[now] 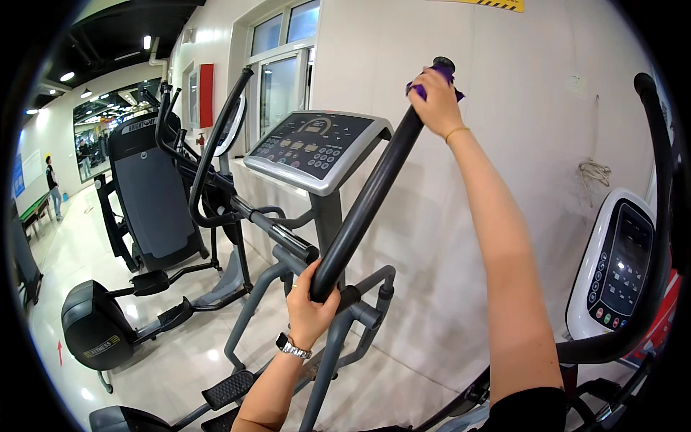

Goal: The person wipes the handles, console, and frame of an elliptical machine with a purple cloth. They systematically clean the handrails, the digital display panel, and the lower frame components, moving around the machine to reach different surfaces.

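A black handlebar point(372, 191) of an elliptical trainer slants up to the right before me. Near its upper end my right hand point(436, 102) presses a crumpled purple cloth point(421, 93) around the bar. The round end cap point(444, 63) shows just above the cloth. Down at the bar's lower bend my left hand point(312, 313) grips it, thumb and fingers on either side. A watch with a metal band point(294, 347) sits on the left wrist. Behind the bar stands the grey console point(318, 143) with buttons and small displays.
To the left stand another elliptical trainer point(97, 324) and a tall weight machine point(154, 189). A white console point(612, 270) and its curved black handle point(661, 216) are close on the right. A pale wall point(486, 178) rises behind the machine. Far left, a person point(53, 186) stands.
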A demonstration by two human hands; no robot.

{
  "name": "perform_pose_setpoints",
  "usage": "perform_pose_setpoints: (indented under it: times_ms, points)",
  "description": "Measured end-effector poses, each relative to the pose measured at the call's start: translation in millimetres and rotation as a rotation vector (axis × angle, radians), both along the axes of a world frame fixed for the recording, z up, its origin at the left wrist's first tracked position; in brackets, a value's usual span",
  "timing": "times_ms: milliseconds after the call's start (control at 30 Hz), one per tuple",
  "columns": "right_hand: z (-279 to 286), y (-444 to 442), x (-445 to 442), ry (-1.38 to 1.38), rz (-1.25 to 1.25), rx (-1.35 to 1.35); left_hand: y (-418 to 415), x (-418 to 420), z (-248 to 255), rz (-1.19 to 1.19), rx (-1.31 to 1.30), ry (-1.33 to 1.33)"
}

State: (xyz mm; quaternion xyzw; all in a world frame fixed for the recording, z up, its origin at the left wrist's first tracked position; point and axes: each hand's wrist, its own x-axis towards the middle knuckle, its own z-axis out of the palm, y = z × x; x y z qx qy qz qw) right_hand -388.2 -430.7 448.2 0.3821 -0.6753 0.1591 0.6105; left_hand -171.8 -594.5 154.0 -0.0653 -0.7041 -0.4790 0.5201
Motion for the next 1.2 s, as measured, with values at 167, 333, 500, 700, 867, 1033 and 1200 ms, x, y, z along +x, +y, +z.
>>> perform_pose_setpoints:
  times_ms: [167, 333, 500, 700, 867, 1033, 1200]
  points:
    - [-7.6, -5.7, 8.2, -0.037, -0.072, 0.046, 1.8, 1.7, 3.4, 0.070, -0.035, -0.004]
    - [-92.9, -39.5, 78.5, 0.111, 0.164, 0.431, 1.8, 6.8, 4.8, 0.090, -0.025, -0.015]
    - [-141.7, -42.5, 113.8, 0.132, 0.384, 0.608, 2.0, 3.7, 3.3, 0.067, -0.026, -0.031]
    - [-74.5, -14.9, 64.9, 0.109, 0.318, 0.415, -1.4, 8.2, 4.0, 0.055, -0.042, -0.049]
    - [-9.3, -1.4, 7.9, 0.057, 0.200, 0.159, -3.2, 4.6, 0.3, 0.075, -0.053, -0.011]
    - [34.0, 9.3, -29.0, -0.089, 0.015, -0.067, 0.6, 6.1, 4.2, 0.059, -0.035, -0.038]
    - [14.7, -2.1, -6.3, -0.107, -0.125, 0.039, 1.5, 4.7, 4.6, 0.059, -0.022, -0.030]
